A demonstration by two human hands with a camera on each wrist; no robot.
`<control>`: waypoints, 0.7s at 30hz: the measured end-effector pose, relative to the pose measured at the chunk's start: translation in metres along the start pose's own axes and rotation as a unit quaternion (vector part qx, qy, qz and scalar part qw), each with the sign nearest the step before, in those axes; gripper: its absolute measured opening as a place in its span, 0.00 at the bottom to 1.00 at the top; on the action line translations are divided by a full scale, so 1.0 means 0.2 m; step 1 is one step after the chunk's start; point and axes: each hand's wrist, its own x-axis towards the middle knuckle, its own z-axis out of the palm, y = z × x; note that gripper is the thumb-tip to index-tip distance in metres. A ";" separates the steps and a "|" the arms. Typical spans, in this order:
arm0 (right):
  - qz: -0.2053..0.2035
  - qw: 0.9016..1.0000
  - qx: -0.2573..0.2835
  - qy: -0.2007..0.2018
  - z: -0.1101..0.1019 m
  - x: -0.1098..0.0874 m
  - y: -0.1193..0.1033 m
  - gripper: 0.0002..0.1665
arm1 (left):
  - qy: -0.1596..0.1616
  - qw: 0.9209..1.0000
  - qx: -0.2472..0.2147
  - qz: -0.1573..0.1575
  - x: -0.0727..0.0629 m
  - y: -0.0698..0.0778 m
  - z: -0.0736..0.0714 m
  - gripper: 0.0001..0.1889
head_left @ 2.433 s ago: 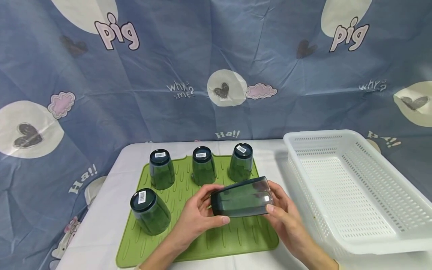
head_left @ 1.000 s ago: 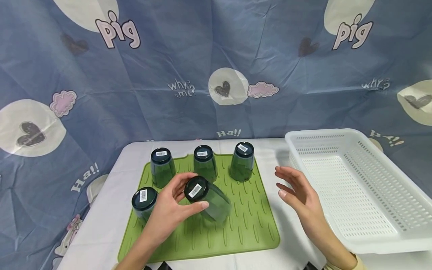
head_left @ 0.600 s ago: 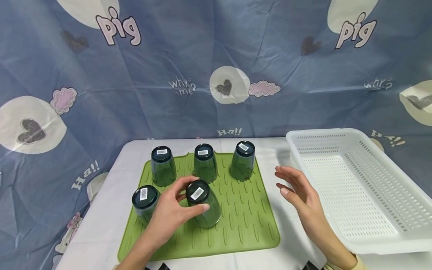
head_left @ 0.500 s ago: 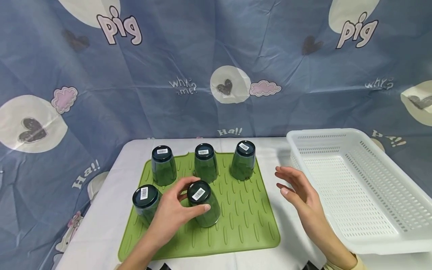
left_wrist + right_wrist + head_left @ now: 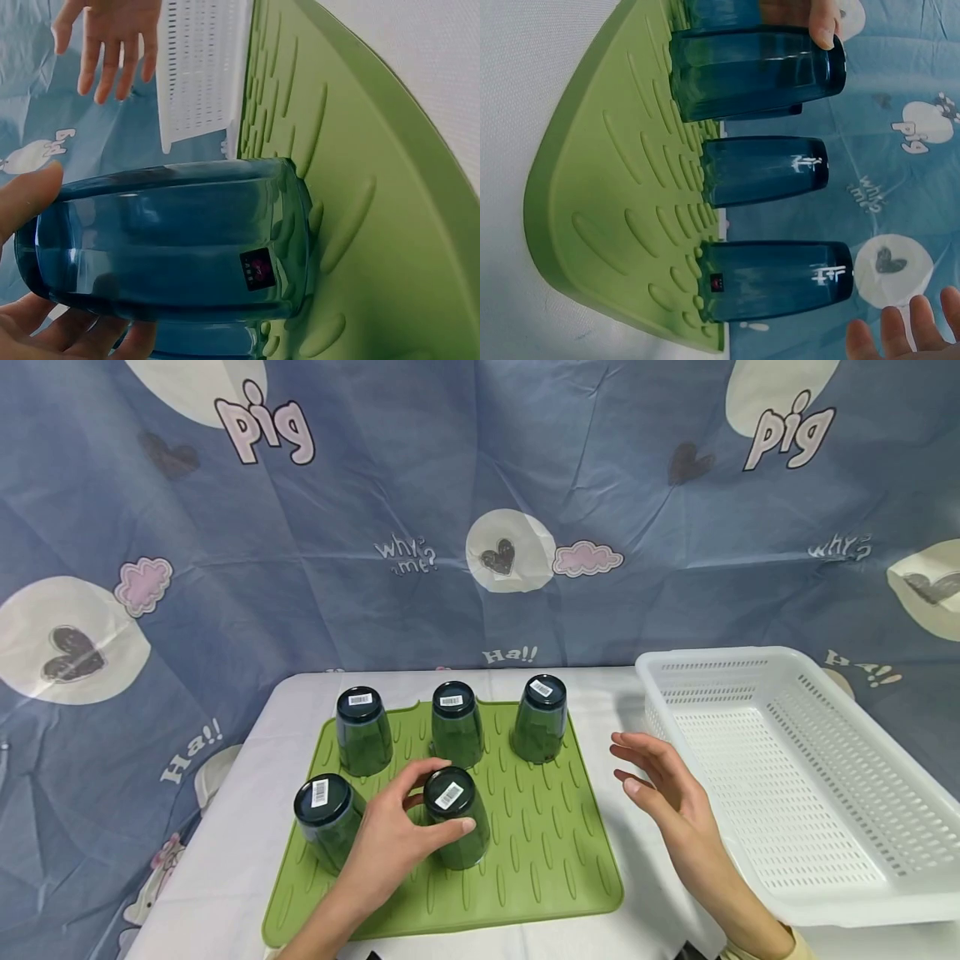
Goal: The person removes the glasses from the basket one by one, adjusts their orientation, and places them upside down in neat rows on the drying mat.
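Note:
My left hand point(image 5: 397, 831) holds a dark blue-green drinking glass point(image 5: 463, 839), thumb on one side and fingers on the other, near its base. That glass stands upside down with its rim on the green drying mat point(image 5: 547, 868), and a barcode sticker shows on its base. In the left wrist view the glass point(image 5: 165, 240) carries a small black label by the rim. To the left of my hand is another upturned glass point(image 5: 326, 822), partly hidden by the hand. My right hand point(image 5: 671, 793) hovers between mat and basket, fingers loosely bent and holding nothing.
Along the mat's back edge stand three more upturned glasses: a left one point(image 5: 363, 743), a middle one point(image 5: 457, 735) and a right one point(image 5: 540, 727). A white perforated plastic basket point(image 5: 817, 906) sits at the right. Behind the white-covered table point(image 5: 232, 793) hangs a blue printed cloth point(image 5: 420, 468).
Both hands held the glass sideways at first; then the right hand let go and moved right. The left hand turned the glass upside down and lowered it onto the mat, then shifted it slightly upright.

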 end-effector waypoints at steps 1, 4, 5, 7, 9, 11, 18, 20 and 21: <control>0.000 1.000 0.000 0.000 0.00 0.00 0.00 0.26 | 0.001 1.000 0.003 0.001 0.00 0.00 0.00 0.34; -0.001 1.000 -0.002 0.000 0.00 0.00 0.00 0.26 | -0.001 1.000 0.010 0.002 0.00 -0.01 0.01 0.34; -0.001 1.000 -0.003 -0.001 0.00 0.00 -0.01 0.26 | -0.002 1.000 0.012 0.001 0.00 -0.01 0.01 0.35; -0.001 1.000 -0.005 -0.003 0.00 0.00 -0.01 0.26 | -0.005 1.000 0.018 -0.001 0.00 -0.01 0.01 0.35; -0.002 1.000 -0.007 -0.004 0.00 0.00 -0.01 0.25 | -0.009 1.000 0.020 -0.003 0.00 -0.01 0.02 0.36; -0.004 1.000 -0.008 -0.003 0.00 -0.01 -0.01 0.25 | -0.011 1.000 0.023 -0.005 0.01 -0.01 0.02 0.37; -0.021 0.999 -0.028 0.001 0.00 -0.01 0.00 0.26 | -0.021 0.999 0.024 -0.004 0.01 -0.01 0.02 0.37; -0.027 0.999 -0.043 0.002 0.00 -0.01 0.00 0.26 | -0.025 0.999 0.022 -0.001 0.01 -0.01 0.02 0.37; -0.030 0.998 -0.050 0.001 0.00 -0.01 -0.01 0.26 | -0.027 0.999 0.023 0.001 0.01 -0.01 0.02 0.37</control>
